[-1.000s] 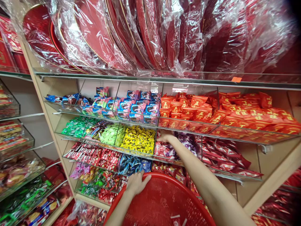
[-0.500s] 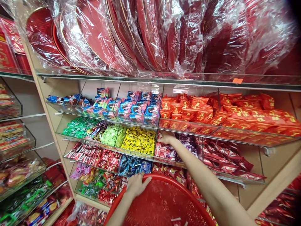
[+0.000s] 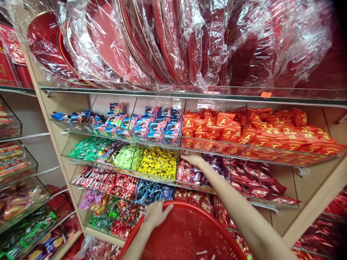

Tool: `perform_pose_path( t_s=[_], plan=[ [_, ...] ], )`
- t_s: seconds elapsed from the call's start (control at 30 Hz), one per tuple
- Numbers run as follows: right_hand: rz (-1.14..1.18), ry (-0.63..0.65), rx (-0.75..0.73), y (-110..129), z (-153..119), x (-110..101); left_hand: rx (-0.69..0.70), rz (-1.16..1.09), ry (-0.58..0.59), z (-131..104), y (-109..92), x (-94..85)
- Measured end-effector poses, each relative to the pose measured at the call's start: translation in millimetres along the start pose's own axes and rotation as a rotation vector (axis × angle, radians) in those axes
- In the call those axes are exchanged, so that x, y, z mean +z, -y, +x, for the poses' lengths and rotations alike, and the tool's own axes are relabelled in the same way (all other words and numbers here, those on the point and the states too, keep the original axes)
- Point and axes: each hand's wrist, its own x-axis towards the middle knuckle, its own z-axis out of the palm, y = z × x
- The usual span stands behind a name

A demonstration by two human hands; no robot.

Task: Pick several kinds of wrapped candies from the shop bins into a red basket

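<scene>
My left hand [image 3: 157, 213] is closed over the rim of a red plastic basket [image 3: 200, 213], thumb on the inner side. A few small pale pieces lie low inside the basket. My right hand [image 3: 193, 159] reaches into a shelf compartment of red-and-white wrapped candies [image 3: 185, 172], just under the glass shelf above. Its fingertips are partly hidden there, so I cannot tell whether they hold a candy. Purple wrapped candies [image 3: 214, 164] lie beside my right wrist, and yellow wrapped candies [image 3: 157, 162] fill the compartment to the left.
Above are orange-red snack packets [image 3: 225, 124] and blue-and-pink packets [image 3: 158, 124] behind a glass lip. Large red trays in clear plastic [image 3: 114, 39] crowd the top shelf. Red packets [image 3: 257, 177] lie to the right. Another candy shelf [image 3: 18, 159] stands at the left.
The view has shifted slightly, so the shelves sit a little further left. My right hand stays in the same compartment, and my left hand keeps its hold on the basket rim.
</scene>
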Motion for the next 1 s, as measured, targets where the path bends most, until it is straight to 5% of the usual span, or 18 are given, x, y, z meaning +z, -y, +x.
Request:
perform_pose_path(
  t_s=[0.47, 1.0],
  plan=[
    [-0.164, -0.134, -0.133, 7.5, -27.2, -2.6, 0.009, 0.008, 0.006, 0.4, 0.4, -0.1],
    [-0.048, -0.098, -0.128, 3.3, -25.8, -0.3, -0.026, -0.018, 0.034, -3.7, -2.8, -4.5]
  ],
)
